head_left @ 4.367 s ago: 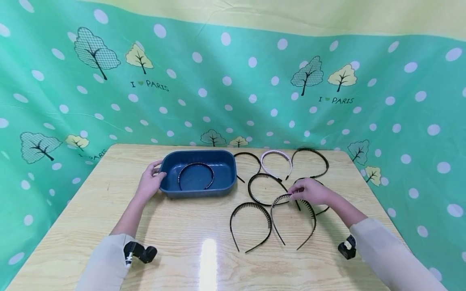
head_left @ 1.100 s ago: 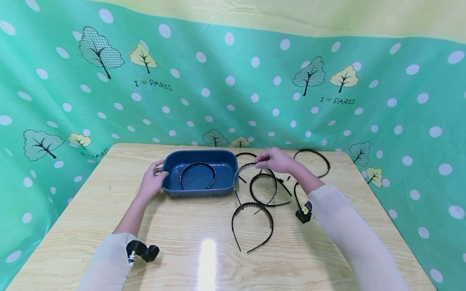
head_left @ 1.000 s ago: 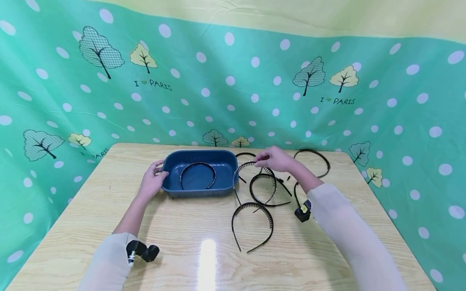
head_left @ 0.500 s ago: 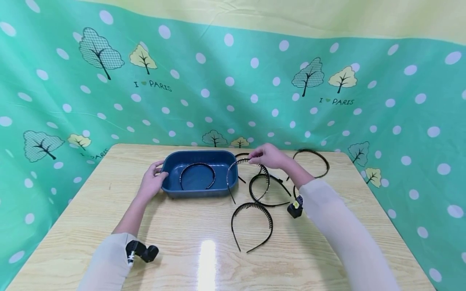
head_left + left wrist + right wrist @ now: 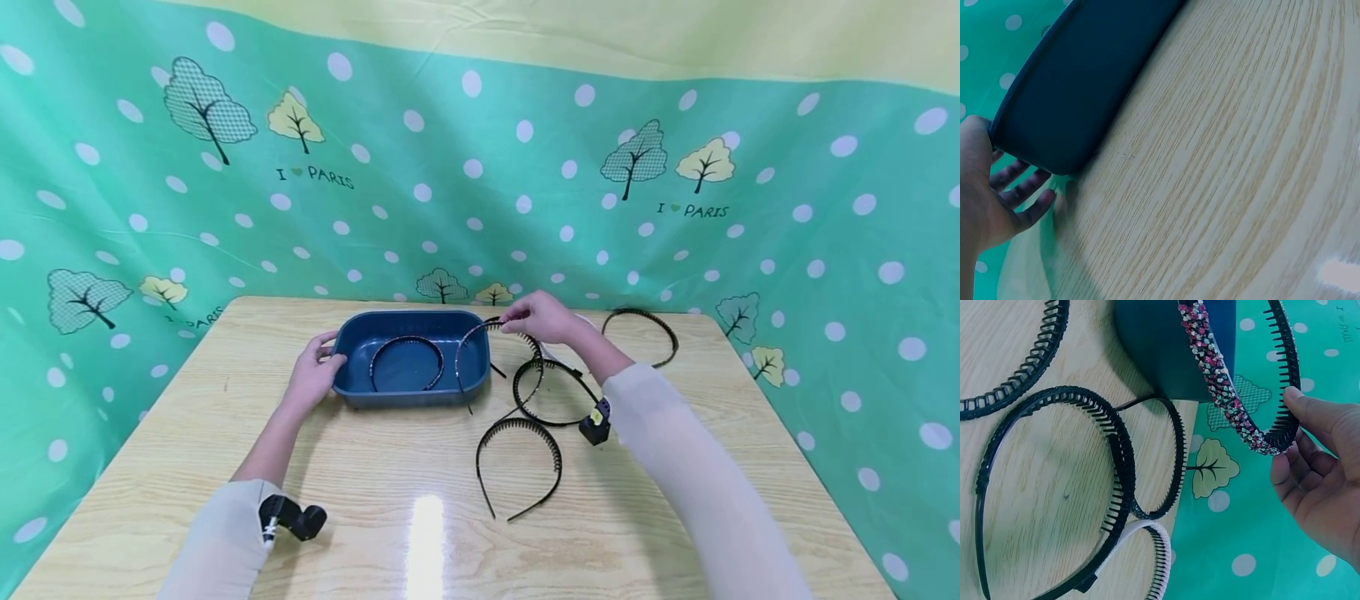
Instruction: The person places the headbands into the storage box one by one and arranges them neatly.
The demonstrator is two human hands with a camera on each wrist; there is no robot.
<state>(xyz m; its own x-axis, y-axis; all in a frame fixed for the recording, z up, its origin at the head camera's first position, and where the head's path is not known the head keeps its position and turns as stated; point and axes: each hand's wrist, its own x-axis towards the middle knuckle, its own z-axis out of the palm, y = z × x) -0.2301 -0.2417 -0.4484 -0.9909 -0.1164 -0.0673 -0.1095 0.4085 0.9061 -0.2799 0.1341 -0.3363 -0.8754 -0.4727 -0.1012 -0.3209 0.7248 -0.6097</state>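
Observation:
A dark blue plastic basin [image 5: 412, 400] stands at the back of the table, holding one dark headband [image 5: 408, 337]. My left hand [image 5: 311, 372] grips the basin's left end, thumb over the rim and fingers along the outer wall. Between thumb and fingers, my right hand [image 5: 542, 317] pinches the top of a toothed black headband [image 5: 1215, 369] covered in pink and white stones. Its legs hang down; the left one overlaps the basin's right end in the head view.
Black headbands lie right of the basin: one in front [image 5: 517, 422], one in the middle [image 5: 551, 424], one at the back right [image 5: 652, 315]. A pale pink headband [image 5: 1163, 550] is partly hidden by my right hand. Behind stands a green polka-dot curtain [image 5: 420, 150].
My right hand has picked up the stone-covered headband from the right side of the table and carried it left and back to the basin's right end. The left hand keeps its grip.

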